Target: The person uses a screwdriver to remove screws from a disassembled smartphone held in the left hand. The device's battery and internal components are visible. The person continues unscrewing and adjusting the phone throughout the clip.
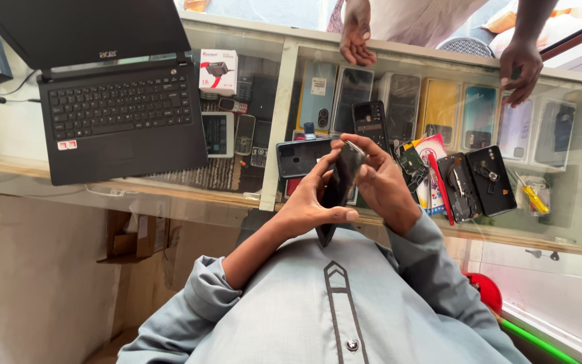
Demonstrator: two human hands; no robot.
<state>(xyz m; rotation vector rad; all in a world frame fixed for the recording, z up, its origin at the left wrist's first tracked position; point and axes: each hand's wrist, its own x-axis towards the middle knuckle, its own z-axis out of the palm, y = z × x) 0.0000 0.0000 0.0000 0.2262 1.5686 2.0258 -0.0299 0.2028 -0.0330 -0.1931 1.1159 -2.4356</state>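
Grey shirt fabric (pixel 325 317) fills the foreground; above it a dark phone (pixel 339 182) is held edge-on over the near rim of the glass table (pixel 271 114). Left hand (pixel 314 199) clasps its lower half, thumb on the edge. Right hand (pixel 378 182) curls round the upper end, fingertips pinching. Recommended: support both ends and apply even pressure. Beyond lie opened phones (pixel 476 180), a laptop (pixel 119 111), and another person's hands (pixel 357 34).
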